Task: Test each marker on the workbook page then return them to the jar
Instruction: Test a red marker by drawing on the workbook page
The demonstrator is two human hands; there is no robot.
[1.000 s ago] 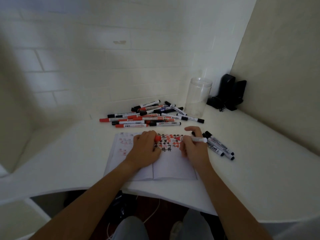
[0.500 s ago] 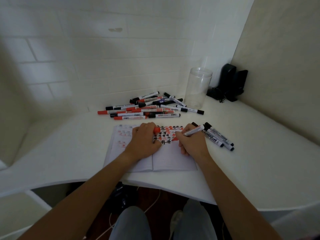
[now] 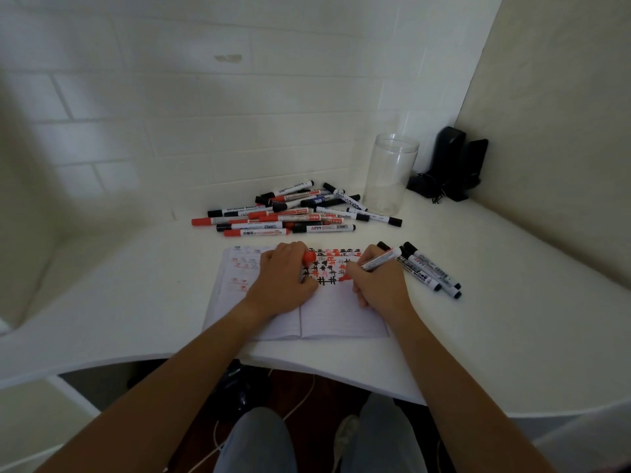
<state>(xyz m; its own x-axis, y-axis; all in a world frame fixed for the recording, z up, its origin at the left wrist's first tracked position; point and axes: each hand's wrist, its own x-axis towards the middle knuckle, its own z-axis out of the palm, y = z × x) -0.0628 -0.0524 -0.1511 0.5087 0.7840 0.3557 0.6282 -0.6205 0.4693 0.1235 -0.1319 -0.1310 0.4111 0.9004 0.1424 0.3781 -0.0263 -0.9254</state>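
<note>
Our left hand (image 3: pixel 285 278) pins the workbook (image 3: pixel 341 315) flat, fingers curled round the red cap (image 3: pixel 309 257); our right hand (image 3: pixel 380 285) pinches the uncapped marker (image 3: pixel 377 261), tip marking the page. The jar (image 3: pixel 389 175) waits behind.

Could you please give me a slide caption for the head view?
Right hand tests a red marker on the workbook; left hand holds its cap.

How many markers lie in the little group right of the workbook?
3, side by side on the desk beside the right hand: nearest marker, middle marker, outer marker. Another might hide underneath.
</note>
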